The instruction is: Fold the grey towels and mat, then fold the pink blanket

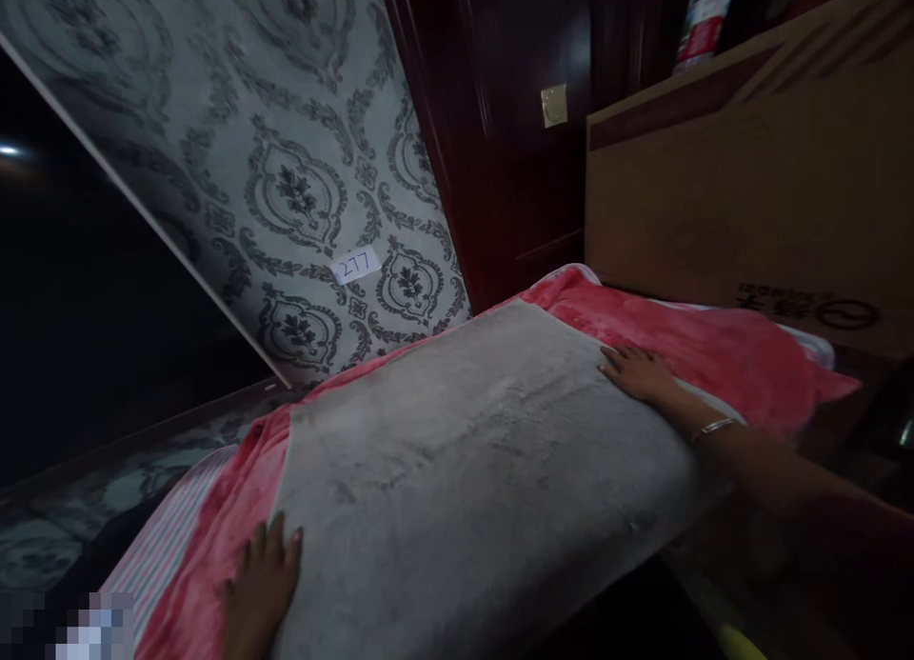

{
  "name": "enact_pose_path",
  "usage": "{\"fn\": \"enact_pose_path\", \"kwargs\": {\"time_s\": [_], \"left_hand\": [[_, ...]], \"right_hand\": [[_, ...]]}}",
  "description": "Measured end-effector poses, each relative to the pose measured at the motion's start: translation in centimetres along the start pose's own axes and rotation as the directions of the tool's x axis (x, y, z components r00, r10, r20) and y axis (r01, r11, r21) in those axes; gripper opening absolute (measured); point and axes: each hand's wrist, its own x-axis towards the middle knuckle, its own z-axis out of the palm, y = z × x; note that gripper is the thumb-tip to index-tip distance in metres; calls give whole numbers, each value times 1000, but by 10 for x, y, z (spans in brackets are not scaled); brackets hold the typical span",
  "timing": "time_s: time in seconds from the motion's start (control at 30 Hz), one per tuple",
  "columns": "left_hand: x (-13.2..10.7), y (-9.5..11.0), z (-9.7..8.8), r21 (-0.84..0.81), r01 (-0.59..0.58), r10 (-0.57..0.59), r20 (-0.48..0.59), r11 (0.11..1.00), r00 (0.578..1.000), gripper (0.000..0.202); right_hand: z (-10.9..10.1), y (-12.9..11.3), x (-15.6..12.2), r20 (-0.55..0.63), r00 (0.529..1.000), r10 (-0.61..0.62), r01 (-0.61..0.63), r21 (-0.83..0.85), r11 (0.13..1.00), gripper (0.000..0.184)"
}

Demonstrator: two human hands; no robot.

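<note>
A grey plush cloth [457, 450] lies spread in front of me over a larger pink blanket [671, 346]. The pink fabric shows past its left, far and right edges. My left hand [261, 579] rests at the left edge of the grey cloth, partly over the pink, with fingers spread. On the far right edge lies my right hand [635, 372], flat with fingers stretched out, a bracelet on its wrist. Neither hand grips any fabric. Shallow wrinkles cross the middle of the grey cloth, and its near side drops into shadow.
Behind the right end stands a big cardboard box [743, 184], with a labelled bottle [704, 22] at its top edge. Patterned wallpaper [300, 193] bears a paper marked 277 [356, 265]. A dark wooden door [514, 165] is beside it. Striped fabric [171, 517] shows at lower left.
</note>
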Motion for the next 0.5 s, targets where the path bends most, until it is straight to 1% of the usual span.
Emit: {"fn": "enact_pose_path", "kwargs": {"time_s": [0.07, 0.13, 0.17, 0.23, 0.3, 0.37, 0.43, 0.5], "left_hand": [[-3, -13, -1, -26, 9, -11, -73, 1000, 997, 68], [-6, -16, -2, -38, -16, 11, -129, 999, 992, 68], [-7, -16, -3, -52, -23, 16, -145, 998, 989, 67], [-6, -17, -5, -120, 0, -18, -146, 993, 989, 65], [-5, -18, -6, -239, 67, -96, -109, 969, 989, 66], [-5, -20, -8, -356, 164, -189, -37, 920, 981, 67], [-5, -22, -11, -466, 238, -258, 21, 852, 966, 66], [-4, -24, -13, -600, 276, -289, 78, 751, 954, 65]], "right_hand": [[-5, -3, -3, -44, 999, 25, -25, 1, 1000, 58], [-11, -9, -5, -76, 995, 67, -65, 29, 997, 56], [-14, -11, -5, -86, 992, 96, -91, 60, 994, 55], [-21, -13, -3, -90, 985, 149, -138, 119, 983, 54], [-26, -11, 1, -42, 978, 204, -192, 199, 961, 53], [-29, -6, 6, 46, 970, 240, -243, 287, 927, 51], [-30, -1, 10, 134, 957, 256, -288, 361, 887, 49], [-32, 2, 13, 175, 949, 260, -310, 384, 870, 47]]}}
